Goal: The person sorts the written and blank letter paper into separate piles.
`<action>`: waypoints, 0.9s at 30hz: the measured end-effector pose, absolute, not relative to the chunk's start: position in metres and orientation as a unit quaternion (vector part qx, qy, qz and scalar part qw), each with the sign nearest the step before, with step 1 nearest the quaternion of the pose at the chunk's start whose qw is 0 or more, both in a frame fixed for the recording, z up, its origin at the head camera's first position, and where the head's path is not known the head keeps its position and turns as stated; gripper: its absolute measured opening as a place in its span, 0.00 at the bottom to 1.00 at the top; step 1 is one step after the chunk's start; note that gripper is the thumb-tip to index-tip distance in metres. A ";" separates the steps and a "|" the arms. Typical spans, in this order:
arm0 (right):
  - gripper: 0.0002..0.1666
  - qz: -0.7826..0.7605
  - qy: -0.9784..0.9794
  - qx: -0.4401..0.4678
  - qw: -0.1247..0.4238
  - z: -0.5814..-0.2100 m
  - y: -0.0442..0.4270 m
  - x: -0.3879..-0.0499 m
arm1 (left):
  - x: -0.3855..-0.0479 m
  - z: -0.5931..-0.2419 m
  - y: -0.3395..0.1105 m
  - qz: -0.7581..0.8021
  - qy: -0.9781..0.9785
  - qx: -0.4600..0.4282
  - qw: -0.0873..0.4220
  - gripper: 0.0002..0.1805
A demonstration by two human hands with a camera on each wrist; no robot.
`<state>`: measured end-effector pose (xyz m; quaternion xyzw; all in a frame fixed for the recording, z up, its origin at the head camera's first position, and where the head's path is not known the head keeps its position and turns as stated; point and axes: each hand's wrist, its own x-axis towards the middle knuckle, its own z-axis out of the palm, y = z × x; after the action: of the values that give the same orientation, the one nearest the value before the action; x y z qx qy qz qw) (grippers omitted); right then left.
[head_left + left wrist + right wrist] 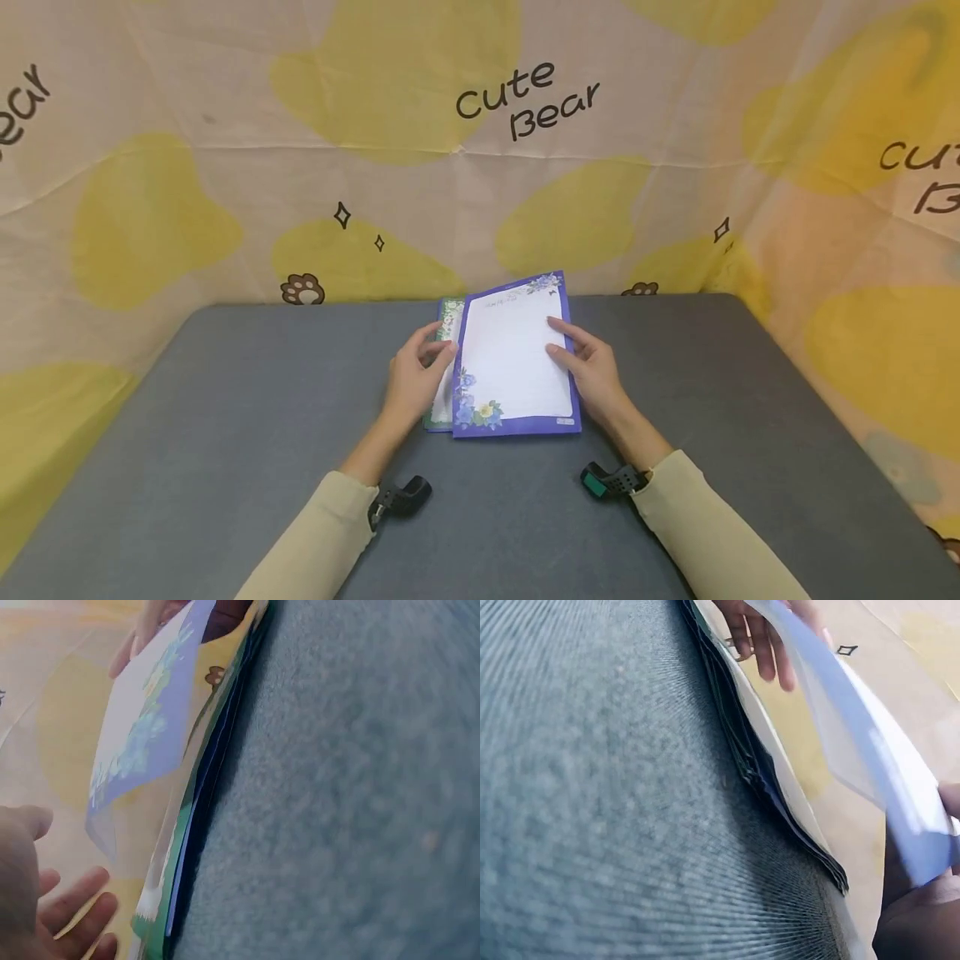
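Observation:
A white sheet of paper (513, 358) with a purple, flower-printed border is raised above a stack of paper sheets (442, 407). My right hand (600, 379) pinches the sheet's right edge between thumb and fingers. At the sheet's left edge is my left hand (412, 379), its fingers apart and relaxed. In the left wrist view the left hand (52, 907) holds nothing and a gap separates it from the sheet's corner. The top of the stack shows a green, floral border. From the right wrist view, the stack's layered edges (761, 769) lie on the table, mostly under the raised sheet.
A dark grey table (292, 417) extends around the stack. Behind it hangs a cream and yellow printed cloth (405, 192), meeting the table's far edge. Each wrist bears a black strapped device (401, 497) just above the tabletop.

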<state>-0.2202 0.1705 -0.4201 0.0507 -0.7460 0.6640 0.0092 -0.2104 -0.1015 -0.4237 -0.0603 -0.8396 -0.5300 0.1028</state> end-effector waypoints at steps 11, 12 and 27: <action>0.29 0.679 -0.732 0.047 0.003 -0.403 0.182 -0.215 | -0.214 -0.404 -0.086 -0.595 -0.798 -0.084 0.052 0.21; 0.29 0.674 -0.737 0.046 0.006 -0.401 0.183 -0.215 | -0.215 -0.402 -0.084 -0.599 -0.793 -0.091 0.059 0.20; 0.27 0.585 -0.804 -0.073 0.076 -0.375 0.216 -0.223 | -0.226 -0.385 -0.044 -0.566 -0.812 -0.115 0.081 0.18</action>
<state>-0.2232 0.2158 -0.3751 -0.0734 -0.8042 0.5849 0.0762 -0.2261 -0.0437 -0.3854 -0.1147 -0.8121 -0.5665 0.0807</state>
